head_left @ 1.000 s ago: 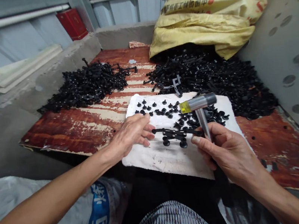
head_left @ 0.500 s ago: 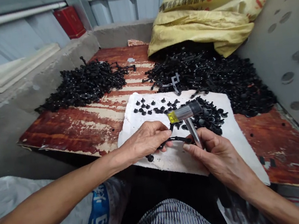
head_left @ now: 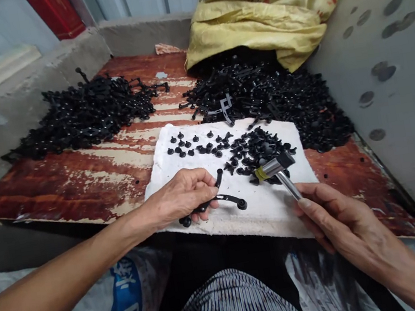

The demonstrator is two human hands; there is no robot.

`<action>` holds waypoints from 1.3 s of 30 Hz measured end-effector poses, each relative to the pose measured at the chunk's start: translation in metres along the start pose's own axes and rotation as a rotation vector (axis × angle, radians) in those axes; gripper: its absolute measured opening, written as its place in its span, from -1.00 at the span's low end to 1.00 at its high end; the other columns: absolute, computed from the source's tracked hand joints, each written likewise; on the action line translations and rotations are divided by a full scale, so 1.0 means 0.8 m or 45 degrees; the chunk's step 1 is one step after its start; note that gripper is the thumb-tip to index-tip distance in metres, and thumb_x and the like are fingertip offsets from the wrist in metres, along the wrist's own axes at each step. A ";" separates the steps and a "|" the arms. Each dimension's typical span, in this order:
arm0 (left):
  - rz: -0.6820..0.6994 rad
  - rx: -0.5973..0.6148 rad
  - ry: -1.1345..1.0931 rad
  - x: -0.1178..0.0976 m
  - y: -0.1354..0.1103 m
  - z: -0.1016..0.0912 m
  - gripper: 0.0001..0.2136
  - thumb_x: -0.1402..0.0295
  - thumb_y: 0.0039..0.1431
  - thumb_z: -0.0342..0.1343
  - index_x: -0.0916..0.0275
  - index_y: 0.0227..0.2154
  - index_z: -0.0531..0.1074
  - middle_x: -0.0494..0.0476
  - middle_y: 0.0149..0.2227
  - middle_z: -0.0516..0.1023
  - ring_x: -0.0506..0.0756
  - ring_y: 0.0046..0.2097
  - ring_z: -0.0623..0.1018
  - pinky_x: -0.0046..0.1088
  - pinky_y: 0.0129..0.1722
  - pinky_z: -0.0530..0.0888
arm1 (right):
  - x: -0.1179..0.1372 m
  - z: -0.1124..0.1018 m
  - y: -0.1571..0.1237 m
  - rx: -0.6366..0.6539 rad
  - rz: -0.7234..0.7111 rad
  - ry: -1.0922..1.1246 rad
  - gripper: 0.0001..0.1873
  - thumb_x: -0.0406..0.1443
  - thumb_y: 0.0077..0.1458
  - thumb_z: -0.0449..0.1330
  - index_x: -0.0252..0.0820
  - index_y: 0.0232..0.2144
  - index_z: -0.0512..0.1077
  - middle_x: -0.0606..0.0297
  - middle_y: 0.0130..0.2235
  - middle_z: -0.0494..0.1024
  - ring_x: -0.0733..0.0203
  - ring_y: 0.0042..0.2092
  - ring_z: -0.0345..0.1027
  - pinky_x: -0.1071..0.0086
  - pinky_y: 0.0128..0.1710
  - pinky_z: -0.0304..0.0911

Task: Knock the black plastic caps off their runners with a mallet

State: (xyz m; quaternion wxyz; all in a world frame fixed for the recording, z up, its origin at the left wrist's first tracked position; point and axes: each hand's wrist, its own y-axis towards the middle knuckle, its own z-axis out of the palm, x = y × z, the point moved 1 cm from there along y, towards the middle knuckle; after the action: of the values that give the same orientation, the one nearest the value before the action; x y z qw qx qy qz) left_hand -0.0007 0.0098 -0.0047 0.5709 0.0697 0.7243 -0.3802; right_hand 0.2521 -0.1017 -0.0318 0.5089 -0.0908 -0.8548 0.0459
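Left hand is curled shut around a black plastic runner, its middle hidden under the fingers, just above a white slab. Right hand grips a small hammer, handle end hidden, head over loose black pieces.

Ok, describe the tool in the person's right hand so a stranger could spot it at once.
On the worn red board, find the white slab strewn with black plastic pieces. At the slab's right side, the right hand holds a small hammer by its slim metal handle. Its silver, yellow-banded head is the only bright metal among them.
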 end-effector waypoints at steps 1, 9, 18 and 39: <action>-0.001 0.026 0.018 0.000 0.002 0.004 -0.86 0.35 0.10 0.15 0.25 -0.40 0.30 -0.04 -0.58 0.48 -0.09 -0.65 0.40 -0.63 -0.69 0.30 | 0.001 0.000 -0.002 -0.019 -0.021 -0.031 -0.67 -0.05 0.25 0.04 -0.13 -0.10 0.37 0.49 -0.62 0.19 0.31 -0.65 0.01 0.42 -0.71 -0.04; -0.065 0.197 0.181 -0.013 0.015 0.030 -0.88 0.36 0.11 0.12 0.26 -0.42 0.30 -0.03 -0.55 0.50 -0.14 -0.67 0.36 -0.69 -0.71 0.22 | 0.023 0.009 0.004 -0.123 -0.308 -0.266 -0.81 -0.21 0.24 0.03 -0.12 -0.19 0.39 0.31 -0.44 0.45 0.21 -0.45 0.33 0.38 -0.47 0.27; -0.075 0.190 0.188 -0.014 0.022 0.034 -0.86 0.31 0.14 0.12 0.26 -0.40 0.32 -0.05 -0.56 0.49 -0.16 -0.72 0.32 -0.71 -0.76 0.15 | 0.011 -0.001 -0.019 -0.164 -0.244 -0.283 -0.85 -0.22 0.24 0.04 -0.09 -0.25 0.39 0.41 -0.57 0.29 0.20 -0.50 0.31 0.40 -0.49 0.29; -0.164 0.167 0.204 -0.010 0.028 0.031 -0.80 0.25 0.07 0.17 0.27 -0.44 0.33 -0.05 -0.59 0.44 -0.16 -0.73 0.25 -0.70 -0.77 0.08 | 0.028 0.000 0.011 -0.108 -0.479 -0.395 -0.82 -0.29 0.25 0.00 -0.11 -0.14 0.36 0.17 -0.29 0.59 0.10 -0.31 0.49 0.28 -0.30 0.33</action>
State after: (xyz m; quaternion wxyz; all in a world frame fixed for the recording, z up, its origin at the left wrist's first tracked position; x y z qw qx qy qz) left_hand 0.0329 0.0125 -0.0092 0.4797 0.0903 0.7442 -0.4559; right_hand 0.2426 -0.0885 -0.0141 0.3668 0.0569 -0.9257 -0.0723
